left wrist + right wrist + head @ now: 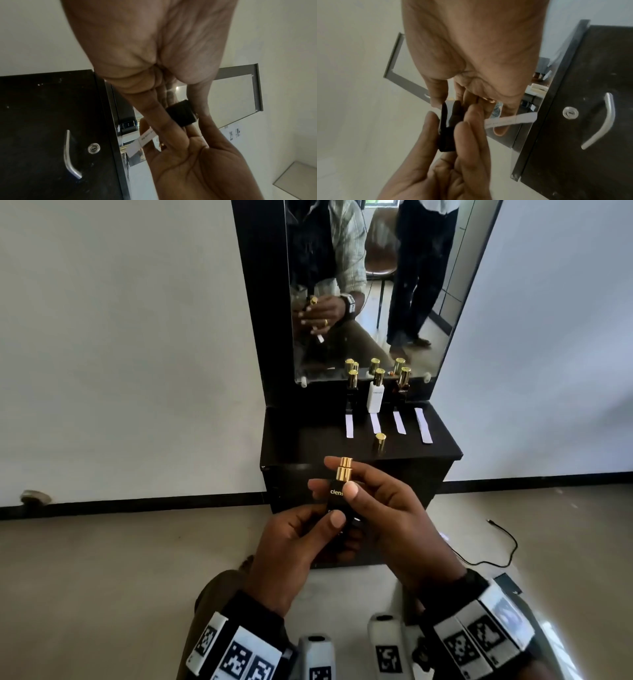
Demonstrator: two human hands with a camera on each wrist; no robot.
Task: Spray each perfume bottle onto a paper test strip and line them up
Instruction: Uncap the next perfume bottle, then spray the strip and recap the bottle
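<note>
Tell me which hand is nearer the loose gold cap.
Right. The right hand holds the black bottle just short of the gold cap; the left hand holds its base, farther back.

Both hands are meeting at chest height. Right hand is pinching high with thumb and index, forefinger extending on top. Left hand is sitting just below it, thumb and fingers curling in a grip; wrists angling inward.

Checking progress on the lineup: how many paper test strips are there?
5. Four lie in a row on the cabinet top. One more strip is in the right hand.
</note>
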